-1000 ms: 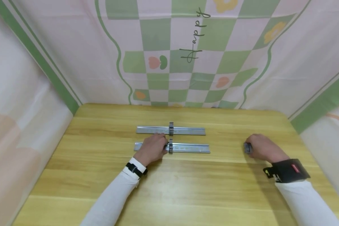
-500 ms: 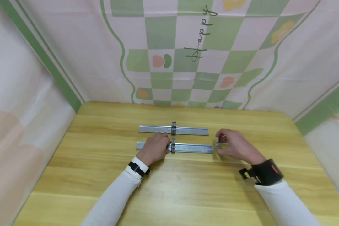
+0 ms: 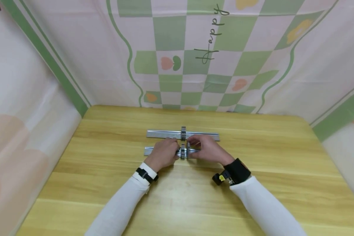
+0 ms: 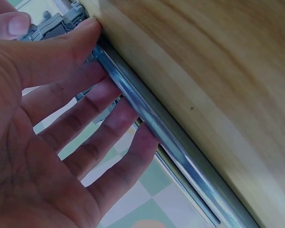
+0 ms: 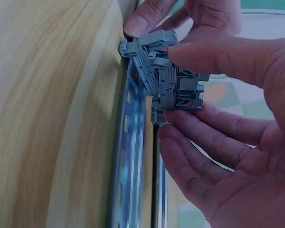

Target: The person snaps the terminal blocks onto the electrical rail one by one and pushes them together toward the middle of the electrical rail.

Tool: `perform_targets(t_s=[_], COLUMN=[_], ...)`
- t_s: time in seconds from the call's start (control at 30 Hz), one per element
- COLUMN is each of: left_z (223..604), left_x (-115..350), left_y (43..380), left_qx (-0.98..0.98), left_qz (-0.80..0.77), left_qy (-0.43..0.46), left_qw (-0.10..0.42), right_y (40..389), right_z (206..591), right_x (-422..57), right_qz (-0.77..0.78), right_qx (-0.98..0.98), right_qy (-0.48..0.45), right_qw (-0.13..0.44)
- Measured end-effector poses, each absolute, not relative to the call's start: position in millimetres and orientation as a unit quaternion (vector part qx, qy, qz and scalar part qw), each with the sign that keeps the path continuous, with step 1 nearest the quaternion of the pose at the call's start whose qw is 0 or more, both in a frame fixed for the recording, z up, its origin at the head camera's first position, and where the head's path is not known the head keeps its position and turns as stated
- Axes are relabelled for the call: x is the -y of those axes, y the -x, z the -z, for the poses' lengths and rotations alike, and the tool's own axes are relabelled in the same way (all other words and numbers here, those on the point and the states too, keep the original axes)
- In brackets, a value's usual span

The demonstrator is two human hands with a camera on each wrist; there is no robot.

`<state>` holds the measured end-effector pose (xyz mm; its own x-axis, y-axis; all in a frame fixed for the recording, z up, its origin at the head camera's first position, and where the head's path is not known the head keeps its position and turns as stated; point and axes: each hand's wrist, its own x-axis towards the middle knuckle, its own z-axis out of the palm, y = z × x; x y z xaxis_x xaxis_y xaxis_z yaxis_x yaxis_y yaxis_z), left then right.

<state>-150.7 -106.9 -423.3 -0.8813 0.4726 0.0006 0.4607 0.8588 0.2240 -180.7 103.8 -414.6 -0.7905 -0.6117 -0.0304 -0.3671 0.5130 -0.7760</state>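
Observation:
Two silver slotted DIN rails lie parallel on the table. On the near rail (image 3: 148, 151) stands a small group of grey terminal blocks (image 3: 182, 151). My left hand (image 3: 163, 152) grips this rail just left of the group, thumb on the near side and fingers along the far side. Between thumb and fingertips, my right hand (image 3: 209, 149) pinches another grey terminal block (image 5: 168, 85). It is held close beside the group's right side, tilted against it in the right wrist view. The right hand covers much of the rail's right part.
The far rail (image 3: 162, 134) lies just behind, with its own group of grey terminal blocks (image 3: 183, 133) near the middle. A wooden table (image 3: 177, 203) carries everything. Behind it hangs a checkered green and white cloth (image 3: 191, 83), with cloth at both sides too.
My right hand has moved left from the table's right side, bringing the terminal block over the near rail to the group there. The left hand has kept its hold on the rail.

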Motion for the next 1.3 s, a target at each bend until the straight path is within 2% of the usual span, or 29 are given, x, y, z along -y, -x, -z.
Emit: perform_targets(t_s=[0.43,1.3], left_z=[420.5,422.4], left_x=[104.5,101.7], left_y=[149.7,146.7], left_qx=[-0.964,-0.966], left_qz=[-0.114,-0.118], left_qy=[-0.238,-0.23], left_qw=[0.03,0.025], right_y=[182.6,172.6], right_z=[419.1,424.0], right_x=[-94.2,-88.3], right_qz=[0.418,0.358], right_qx=[-0.844,-0.881], right_qy=[0.288,0.287], right_qw=[0.172,0.115])
